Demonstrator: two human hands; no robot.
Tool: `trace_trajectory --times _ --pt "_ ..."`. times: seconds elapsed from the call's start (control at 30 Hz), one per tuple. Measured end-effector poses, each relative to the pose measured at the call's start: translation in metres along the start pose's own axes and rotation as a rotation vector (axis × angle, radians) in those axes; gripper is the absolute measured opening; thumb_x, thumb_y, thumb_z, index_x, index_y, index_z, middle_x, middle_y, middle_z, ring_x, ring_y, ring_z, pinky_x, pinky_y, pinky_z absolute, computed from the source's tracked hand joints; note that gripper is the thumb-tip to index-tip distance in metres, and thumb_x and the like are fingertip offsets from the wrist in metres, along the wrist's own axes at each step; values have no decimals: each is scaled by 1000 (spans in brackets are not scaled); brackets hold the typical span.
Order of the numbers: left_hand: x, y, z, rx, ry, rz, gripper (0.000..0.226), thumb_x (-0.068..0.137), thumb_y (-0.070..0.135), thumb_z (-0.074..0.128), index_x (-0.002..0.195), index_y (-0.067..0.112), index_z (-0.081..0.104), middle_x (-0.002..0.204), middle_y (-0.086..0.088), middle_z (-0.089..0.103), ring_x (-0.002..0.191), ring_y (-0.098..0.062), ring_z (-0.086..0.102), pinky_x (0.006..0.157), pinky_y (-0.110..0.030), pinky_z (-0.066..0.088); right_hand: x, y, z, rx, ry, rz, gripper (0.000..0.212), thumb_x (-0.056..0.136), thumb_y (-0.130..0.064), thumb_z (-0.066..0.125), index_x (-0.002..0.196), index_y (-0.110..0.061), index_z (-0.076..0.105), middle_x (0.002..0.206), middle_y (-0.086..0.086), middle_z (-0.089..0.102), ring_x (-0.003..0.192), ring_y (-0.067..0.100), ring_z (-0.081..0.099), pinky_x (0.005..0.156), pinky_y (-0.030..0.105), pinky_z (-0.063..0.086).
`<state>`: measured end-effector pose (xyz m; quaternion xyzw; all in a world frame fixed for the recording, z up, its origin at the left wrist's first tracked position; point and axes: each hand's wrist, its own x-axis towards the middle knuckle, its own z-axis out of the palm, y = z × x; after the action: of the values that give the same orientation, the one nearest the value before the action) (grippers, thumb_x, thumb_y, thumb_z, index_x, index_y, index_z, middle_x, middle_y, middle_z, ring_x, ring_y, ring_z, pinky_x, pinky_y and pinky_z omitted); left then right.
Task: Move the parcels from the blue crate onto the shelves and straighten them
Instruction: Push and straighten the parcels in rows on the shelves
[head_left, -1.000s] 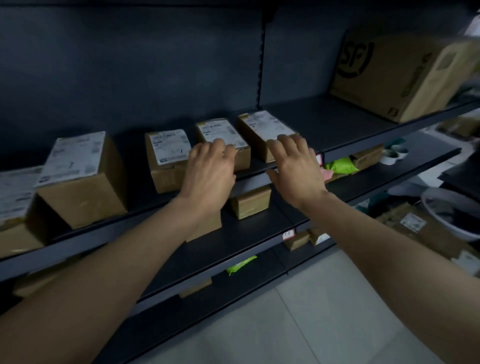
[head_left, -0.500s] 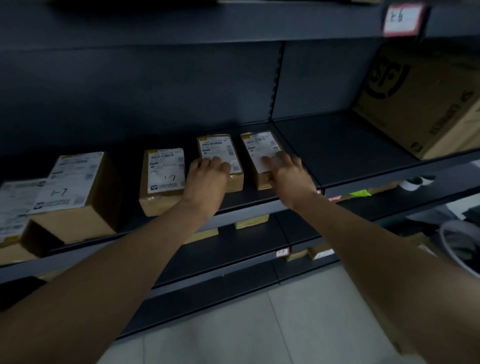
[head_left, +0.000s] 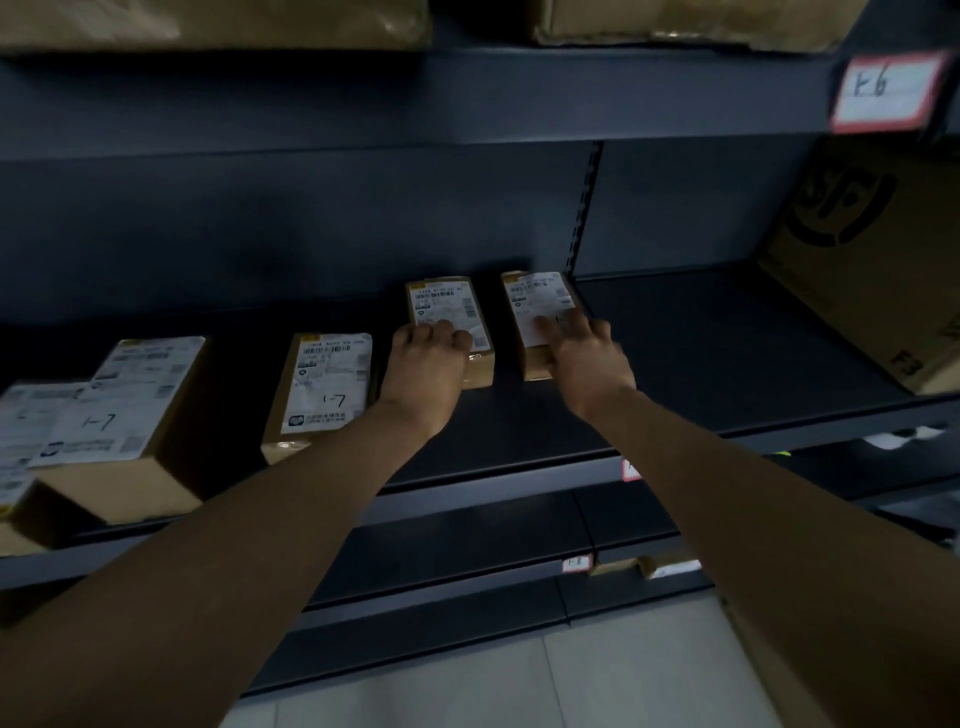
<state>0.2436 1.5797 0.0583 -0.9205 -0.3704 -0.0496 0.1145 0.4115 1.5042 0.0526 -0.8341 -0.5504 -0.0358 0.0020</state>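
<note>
**A:** From the head view, which step is the person on?

**B:** Straightening, by the look of it. Both arms reach onto the dark shelf (head_left: 701, 364), and each hand is on a small brown parcel that already lies there. The blue crate is out of view, so how many parcels remain in it cannot be told.

**A:** What is the left hand (head_left: 426, 374) doing?

**B:** It rests on the near end of the left small parcel (head_left: 447, 306). Its fingers are slightly bent with the tips on the white label. They lie on top and do not wrap round the box as far as can be seen, so it is a loose press and not a grip.

**A:** And the right hand (head_left: 587, 364)?

**B:** It is flat and spread, with straight fingers (head_left: 548, 328) laid across the label of the right small parcel (head_left: 540, 301). It touches the parcel and holds nothing.

**A:** How do the parcels lie?

**B:** The two stand just beside each other with a narrow gap, well back on the shelf. A third parcel marked 1-7 (head_left: 322, 384) sits to their left, nearer the front edge, and a bigger parcel (head_left: 119, 415) lies beyond it. A large printed carton (head_left: 857, 270) stands well apart on the right.

**A:** What does the next move call for?

**B:** Probably a light sideways or backward nudge to square both boxes into one row. It should be gentle, as small boxes like these would likely slide easily on the smooth shelf.
</note>
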Motion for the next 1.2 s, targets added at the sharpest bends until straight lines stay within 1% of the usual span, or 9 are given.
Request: trace_trajectory --times 0.23,0.33,0.4,0.57,0.77,0.87,0.97,1.07,1.2 --pt "21 -9 4 14 -13 -42 41 90 4 48 130 9 44 128 -13 49 118 -30 48 105 -43 33 22 -5 -1 47 -10 -25 76 88 -2 55 148 -26 16 150 16 17 133 41 23 103 49 36" --pt "19 -7 4 -9 -16 -40 43 90 9 50 133 9 42 130 -13 48 120 -30 46 107 -44 29 18 -10 -3 20 50 -37 87 85 0 59 151 -21 7 155 19 8 141 40 8 115 50 15" --pt "11 -7 1 -27 3 -27 46 91 12 52 135 10 40 133 -13 46 121 -31 44 109 -45 25 9 -17 -7 7 134 -79 81 86 -2 56 151 -15 10 155 19 11 143 37 8 117 49 7" --pt "-28 -24 -27 -64 73 -59 44 92 16 51 135 11 44 133 -13 48 120 -32 45 111 -45 21 -24 -49 -36 147 219 -297 56 93 -16 53 145 -7 33 149 16 33 140 32 25 116 47 14" --pt "-100 -71 -63 -102 24 -89 49 93 23 50 138 8 40 140 -15 41 126 -33 40 112 -45 19 -64 -120 -63 214 79 -435 58 95 -25 52 146 -9 31 155 12 23 141 29 20 116 39 16" --pt "-134 -108 -71 -126 73 -138 47 89 19 55 133 4 47 138 -19 45 122 -36 43 109 -47 23 -73 -159 -64 189 39 -485 59 95 -28 52 146 -10 29 155 11 22 141 29 19 116 40 18" --pt "-164 -147 -68 -97 -21 -175 65 81 36 67 136 8 44 142 -17 39 125 -36 40 108 -46 24 -75 -189 -56 126 -13 -484 59 96 -29 50 148 -13 27 156 10 17 143 29 13 116 43 16" --pt "-184 -174 -55 -34 -140 -201 79 77 47 68 140 13 35 146 -13 31 130 -33 34 110 -45 20 -76 -207 -44 102 -52 -407 59 94 -29 52 147 -16 28 154 10 20 142 32 13 115 44 16" --pt "-183 -192 -40 -63 -127 -159 61 83 15 61 139 12 36 141 -8 39 126 -28 38 106 -42 29 -70 -216 -29 74 -61 -349 57 91 -13 55 144 -19 32 149 11 29 137 33 22 111 45 24"
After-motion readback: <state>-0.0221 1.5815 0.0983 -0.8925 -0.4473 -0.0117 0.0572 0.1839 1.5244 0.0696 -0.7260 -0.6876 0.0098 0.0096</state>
